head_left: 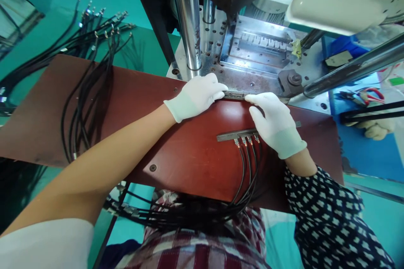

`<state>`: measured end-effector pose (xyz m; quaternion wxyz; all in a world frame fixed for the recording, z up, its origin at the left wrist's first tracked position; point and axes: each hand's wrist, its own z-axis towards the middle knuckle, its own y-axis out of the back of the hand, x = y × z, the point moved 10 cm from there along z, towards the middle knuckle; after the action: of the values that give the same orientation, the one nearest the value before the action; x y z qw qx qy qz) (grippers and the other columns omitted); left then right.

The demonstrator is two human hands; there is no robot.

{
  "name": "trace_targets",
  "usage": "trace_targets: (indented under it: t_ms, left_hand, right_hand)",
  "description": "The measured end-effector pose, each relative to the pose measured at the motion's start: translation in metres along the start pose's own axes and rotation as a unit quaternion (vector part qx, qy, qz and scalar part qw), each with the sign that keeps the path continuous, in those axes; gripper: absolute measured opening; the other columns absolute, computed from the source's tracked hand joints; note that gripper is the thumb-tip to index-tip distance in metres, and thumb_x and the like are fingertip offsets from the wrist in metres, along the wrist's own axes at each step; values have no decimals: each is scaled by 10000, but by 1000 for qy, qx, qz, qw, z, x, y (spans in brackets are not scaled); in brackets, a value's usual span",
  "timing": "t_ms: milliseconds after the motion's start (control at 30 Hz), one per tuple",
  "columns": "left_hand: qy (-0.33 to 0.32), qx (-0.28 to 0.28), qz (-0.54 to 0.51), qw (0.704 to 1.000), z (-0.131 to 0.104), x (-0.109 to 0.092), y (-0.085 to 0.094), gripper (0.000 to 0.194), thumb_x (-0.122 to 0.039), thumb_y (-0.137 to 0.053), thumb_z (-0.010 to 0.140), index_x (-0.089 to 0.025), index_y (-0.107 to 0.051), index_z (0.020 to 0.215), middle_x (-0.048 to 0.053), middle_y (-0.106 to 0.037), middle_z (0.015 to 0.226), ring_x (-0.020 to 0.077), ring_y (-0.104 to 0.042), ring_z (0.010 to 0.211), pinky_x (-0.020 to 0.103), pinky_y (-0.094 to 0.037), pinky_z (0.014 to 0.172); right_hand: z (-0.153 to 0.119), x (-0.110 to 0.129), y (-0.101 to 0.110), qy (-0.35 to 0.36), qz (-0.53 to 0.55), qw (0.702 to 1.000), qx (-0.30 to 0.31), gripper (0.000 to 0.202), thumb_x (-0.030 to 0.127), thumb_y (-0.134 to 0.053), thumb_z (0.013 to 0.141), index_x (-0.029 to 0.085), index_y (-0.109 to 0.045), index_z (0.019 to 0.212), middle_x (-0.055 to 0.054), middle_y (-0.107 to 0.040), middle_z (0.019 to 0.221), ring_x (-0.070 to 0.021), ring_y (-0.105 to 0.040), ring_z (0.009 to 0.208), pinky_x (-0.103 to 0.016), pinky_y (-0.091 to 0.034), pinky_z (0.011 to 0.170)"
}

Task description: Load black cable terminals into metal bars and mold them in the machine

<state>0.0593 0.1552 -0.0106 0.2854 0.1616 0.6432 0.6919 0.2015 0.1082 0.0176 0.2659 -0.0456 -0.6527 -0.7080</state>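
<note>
Left hand: from where I stand in the head view, the gloved left hand has thumb and fingers closed on the left end of a narrow dark strip, seemingly to keep that end steady
Right hand: the gloved right hand has its fingertips at the strip's other end, thumb standing apart; it looks more like guiding than gripping, and a hold at both ends would keep so slim a piece straight
Dark strip: it lies along the far edge of the red-brown bench, just in front of the press plate, a spot well within reach of both hands
Grey bar: a second bar lies nearer the body, partly hidden under the right hand, metal cable ends side by side along its near edge, probably to keep them evenly spaced
Black cables: these cables trail over the bench's near edge, perhaps so their length stays out of the way
Cable bundle: another bundle lies at the left, well apart from the hands
</note>
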Motion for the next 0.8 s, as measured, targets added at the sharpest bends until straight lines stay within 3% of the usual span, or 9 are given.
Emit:
trace_targets:
  t_ms: [167,367,633,733,800]
  left_hand:
    - [-10,-18,-7,1000,-1,-1,2,350,-316,-406,1024,-170,-695,1154,100,-614,962,223,-604,804,343,-433,673]
    - [-13,-19,-21,1000,-1,1,1,348,-317,-406,1025,-168,-697,1147,99,-619,965,209,-609,807,335,-446,691]
    - [-30,-24,-47,998,-2,3,-1,385,-341,-374,1032,-154,-692,1139,110,-605,970,228,-608,840,354,-457,720]
    - [-23,-16,-37,999,-2,3,-1,387,-347,-375,1031,-167,-687,1174,107,-605,963,231,-598,834,349,-446,703]
    - [-15,-11,-33,999,-1,3,0,389,-351,-377,1031,-175,-683,1196,105,-608,966,234,-595,840,346,-443,701]
  right_hand:
    - [-2,6,-3,24,-12,1000,6,275,176,-479,929,241,-727,829,-61,-698,1103,-269,-609,1095,-444,-409,996]
    - [-4,0,6,12,16,999,-28,231,200,-483,949,223,-698,1029,-74,-730,1082,-267,-659,1054,-442,-460,999]
    - [-7,-38,35,-77,135,987,-43,80,280,-631,878,235,-683,919,-48,-745,935,-240,-696,851,-376,-554,777]
    - [-7,-36,37,-43,53,996,-49,102,272,-643,885,232,-726,927,-36,-746,975,-241,-687,912,-368,-525,796]
    - [-5,-21,26,18,-55,998,-24,166,262,-621,913,232,-759,1001,-41,-743,997,-247,-681,924,-373,-492,773]
